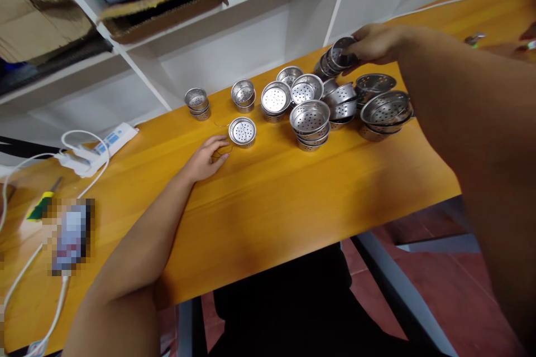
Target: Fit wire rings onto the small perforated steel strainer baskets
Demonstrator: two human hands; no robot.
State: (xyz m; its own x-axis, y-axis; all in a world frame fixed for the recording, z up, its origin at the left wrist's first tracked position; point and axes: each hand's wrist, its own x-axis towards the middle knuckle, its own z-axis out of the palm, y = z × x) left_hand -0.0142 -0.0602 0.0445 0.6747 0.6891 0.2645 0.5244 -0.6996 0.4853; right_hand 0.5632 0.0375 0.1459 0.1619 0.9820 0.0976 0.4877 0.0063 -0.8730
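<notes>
My right hand (pixel 374 44) reaches to the back of the table and grips the rim of a perforated metal cup (pixel 341 51), which leans tilted against other cups. My left hand (pixel 207 159) rests on the table with its fingers apart, beside a round perforated cup (pixel 242 131). A thin dark thread or wire (pixel 224 152) lies by its fingertips. Several stacks of similar cups stand about: one stack (pixel 310 122) in the middle, another stack (pixel 383 114) near my right forearm, and smaller stacks (pixel 197 101) further left. My right fingertips are partly hidden.
White shelving (pixel 251 50) with a cardboard box (pixel 167 5) borders the table's back. On the left are a power strip (pixel 104 148) with white cables, a green-and-yellow screwdriver (pixel 41 206) and a blurred-out phone-like device (pixel 72 237). The wooden table's front edge (pixel 293 259) is close to my lap.
</notes>
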